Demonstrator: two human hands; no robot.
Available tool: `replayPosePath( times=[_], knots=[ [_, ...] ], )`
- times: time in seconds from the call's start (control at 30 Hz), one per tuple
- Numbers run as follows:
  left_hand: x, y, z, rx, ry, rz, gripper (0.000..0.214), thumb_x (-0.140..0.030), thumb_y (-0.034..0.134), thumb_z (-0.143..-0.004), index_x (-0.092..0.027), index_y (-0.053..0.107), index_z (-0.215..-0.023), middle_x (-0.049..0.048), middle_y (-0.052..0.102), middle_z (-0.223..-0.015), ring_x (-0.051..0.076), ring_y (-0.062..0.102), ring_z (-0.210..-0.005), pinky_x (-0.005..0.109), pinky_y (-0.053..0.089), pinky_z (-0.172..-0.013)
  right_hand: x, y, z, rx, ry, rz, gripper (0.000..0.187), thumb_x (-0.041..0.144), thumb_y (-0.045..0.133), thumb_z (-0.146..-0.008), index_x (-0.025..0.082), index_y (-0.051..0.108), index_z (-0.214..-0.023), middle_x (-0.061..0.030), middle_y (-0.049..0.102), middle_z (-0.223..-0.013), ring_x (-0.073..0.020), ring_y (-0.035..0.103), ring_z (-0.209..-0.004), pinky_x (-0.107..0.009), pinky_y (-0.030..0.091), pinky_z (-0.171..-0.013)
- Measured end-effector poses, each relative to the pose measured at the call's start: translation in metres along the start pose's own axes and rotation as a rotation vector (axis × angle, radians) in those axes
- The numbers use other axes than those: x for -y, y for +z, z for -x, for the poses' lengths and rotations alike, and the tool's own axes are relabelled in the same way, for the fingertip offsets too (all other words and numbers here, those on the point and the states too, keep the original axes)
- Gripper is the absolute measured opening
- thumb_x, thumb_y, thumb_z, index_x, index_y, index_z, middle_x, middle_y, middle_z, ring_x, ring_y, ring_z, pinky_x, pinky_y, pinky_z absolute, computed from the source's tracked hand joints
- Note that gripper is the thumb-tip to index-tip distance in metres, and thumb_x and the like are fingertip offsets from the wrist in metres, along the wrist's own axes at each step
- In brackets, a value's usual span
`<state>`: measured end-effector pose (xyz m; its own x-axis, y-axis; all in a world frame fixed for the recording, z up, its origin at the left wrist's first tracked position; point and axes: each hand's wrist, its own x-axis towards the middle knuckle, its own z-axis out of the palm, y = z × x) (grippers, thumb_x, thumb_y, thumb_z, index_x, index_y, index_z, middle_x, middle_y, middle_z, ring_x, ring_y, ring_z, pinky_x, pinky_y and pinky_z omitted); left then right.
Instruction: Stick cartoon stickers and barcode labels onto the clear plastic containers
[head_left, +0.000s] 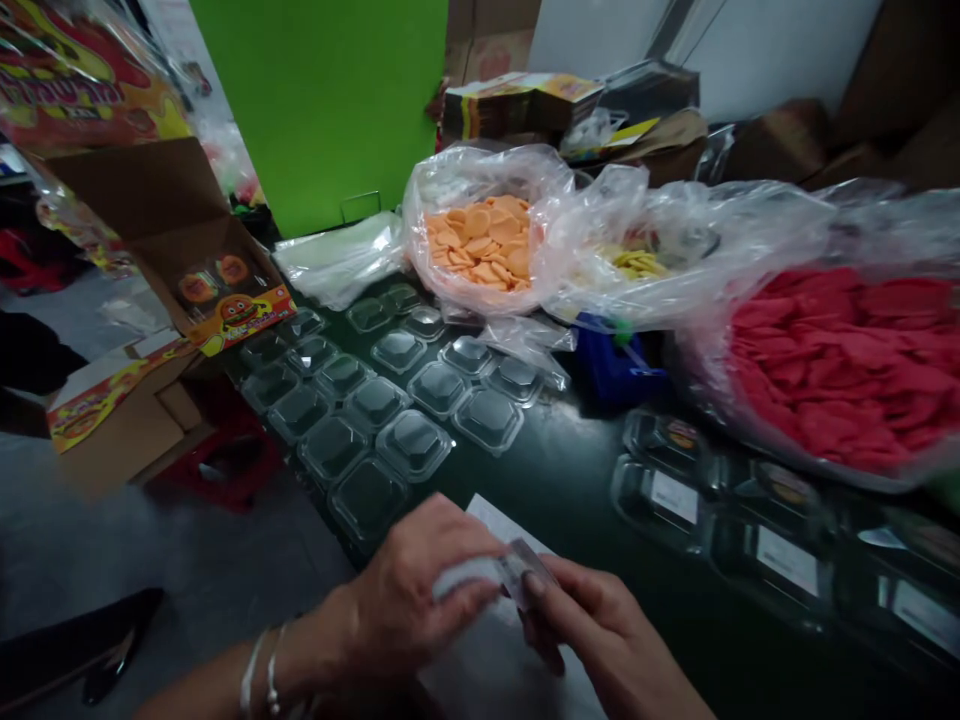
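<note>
My left hand (424,580), with bracelets at its wrist, is bent inward with index finger and thumb at the near edge of a small translucent piece (517,568). That piece, perhaps a sticker or bit of film, is pinched between the thumb and fingers of my right hand (592,610). Below both hands lies a white sheet of paper (487,515), partly covered by them. Just beyond, rows of clear plastic lids or trays (415,443) rest on the dark green table (555,470). At the right stand closed clear containers (660,490) with white labels.
Behind are plastic bags of orange discs (480,240), yellow pieces (637,263) and red pieces (847,370). A blue object (615,365) sits between bags. An open printed carton (244,315) stands at the left edge, near a red stool (225,460).
</note>
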<state>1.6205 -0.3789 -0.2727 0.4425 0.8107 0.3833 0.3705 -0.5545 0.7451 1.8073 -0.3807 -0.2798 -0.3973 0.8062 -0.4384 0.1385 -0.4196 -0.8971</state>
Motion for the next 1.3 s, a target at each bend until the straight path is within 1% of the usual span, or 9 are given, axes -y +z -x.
replayPosePath(
  times=[0.1, 0.23, 0.37, 0.43, 0.53, 0.63, 0.83, 1.0, 1.3],
  knots=[
    [0.009, -0.02, -0.022, 0.072, -0.241, 0.079, 0.022, -0.019, 0.058, -0.085, -0.018, 0.063, -0.106, 0.0059, 0.066, -0.102, 0.017, 0.058, -0.096, 0.028, 0.046, -0.084, 0.015, 0.004, -0.009, 0.02, -0.1, 0.139, 0.047, 0.058, 0.05, -0.083, 0.016, 0.054, -0.062, 0.0008, 0.048, -0.058, -0.0101, 0.041, -0.052, -0.023, 0.034, -0.05],
    [0.022, -0.034, -0.053, 0.217, -0.403, 0.177, 0.011, -0.015, 0.057, -0.08, -0.017, 0.067, -0.078, -0.0004, 0.065, -0.075, 0.012, 0.058, -0.072, 0.022, 0.044, -0.067, 0.032, -0.005, -0.026, 0.045, -0.207, 0.252, 0.041, 0.05, 0.044, -0.09, 0.017, 0.055, -0.067, 0.0017, 0.048, -0.06, -0.0104, 0.044, -0.054, -0.022, 0.036, -0.05],
    [0.035, -0.046, -0.074, 0.084, -0.465, 0.177, 0.012, -0.024, 0.058, -0.078, -0.015, 0.066, -0.076, 0.0005, 0.065, -0.073, 0.014, 0.058, -0.072, 0.024, 0.044, -0.069, 0.044, -0.028, -0.072, -0.235, -0.423, 0.694, 0.025, 0.038, 0.059, -0.084, 0.018, 0.064, -0.098, -0.0064, 0.065, -0.089, -0.0203, 0.059, -0.079, -0.031, 0.046, -0.068],
    [0.039, -0.053, -0.082, 0.064, -0.444, 0.155, 0.016, -0.028, 0.058, -0.078, -0.014, 0.066, -0.076, 0.0014, 0.065, -0.075, 0.015, 0.058, -0.074, 0.025, 0.045, -0.072, 0.049, -0.035, -0.1, -0.367, -0.52, 0.991, 0.038, 0.028, 0.066, -0.078, 0.017, 0.059, -0.114, -0.0134, 0.061, -0.114, -0.0283, 0.056, -0.105, -0.041, 0.045, -0.085],
    [0.043, -0.056, -0.09, 0.06, -0.402, 0.135, 0.017, -0.028, 0.057, -0.078, -0.014, 0.066, -0.074, 0.0021, 0.064, -0.077, 0.015, 0.057, -0.077, 0.026, 0.045, -0.075, 0.046, -0.04, -0.12, -0.292, -0.531, 1.245, 0.043, 0.021, 0.065, -0.078, 0.016, 0.055, -0.12, -0.0164, 0.058, -0.122, -0.0313, 0.053, -0.113, -0.047, 0.042, -0.091],
    [0.049, -0.049, -0.096, 0.111, -0.481, 0.204, 0.016, -0.027, 0.058, -0.076, -0.014, 0.067, -0.078, 0.0013, 0.065, -0.075, 0.014, 0.056, -0.072, 0.025, 0.045, -0.072, 0.024, -0.046, -0.106, -0.285, -0.522, 1.201, 0.052, 0.019, 0.068, -0.074, 0.015, 0.052, -0.124, -0.0172, 0.057, -0.125, -0.0321, 0.054, -0.114, -0.049, 0.042, -0.093],
    [0.058, -0.015, -0.113, 0.412, -0.586, 0.335, 0.018, -0.025, 0.061, -0.072, -0.012, 0.069, -0.082, 0.0006, 0.066, -0.075, 0.012, 0.054, -0.067, 0.024, 0.042, -0.068, -0.025, -0.061, -0.058, -0.407, -0.487, 0.719, 0.087, 0.021, 0.073, -0.068, 0.02, 0.028, -0.142, -0.015, 0.054, -0.13, -0.0287, 0.053, -0.119, -0.048, 0.042, -0.1],
    [0.056, 0.004, -0.118, 0.486, -0.574, 0.277, 0.019, -0.027, 0.061, -0.072, -0.012, 0.069, -0.081, 0.0, 0.065, -0.072, 0.011, 0.051, -0.063, 0.023, 0.039, -0.062, -0.031, -0.062, -0.052, -0.428, -0.531, 0.567, 0.087, 0.017, 0.071, -0.068, 0.022, 0.026, -0.143, -0.013, 0.054, -0.128, -0.0262, 0.055, -0.116, -0.046, 0.043, -0.101],
    [0.058, 0.008, -0.118, 0.545, -0.62, 0.224, 0.022, -0.029, 0.061, -0.07, -0.011, 0.068, -0.08, -0.0003, 0.062, -0.069, 0.01, 0.048, -0.059, 0.023, 0.036, -0.058, -0.034, -0.066, -0.053, -0.395, -0.576, 0.582, 0.087, 0.015, 0.072, -0.068, 0.021, 0.028, -0.142, -0.0132, 0.054, -0.126, -0.0256, 0.055, -0.115, -0.045, 0.042, -0.101]
  ],
)
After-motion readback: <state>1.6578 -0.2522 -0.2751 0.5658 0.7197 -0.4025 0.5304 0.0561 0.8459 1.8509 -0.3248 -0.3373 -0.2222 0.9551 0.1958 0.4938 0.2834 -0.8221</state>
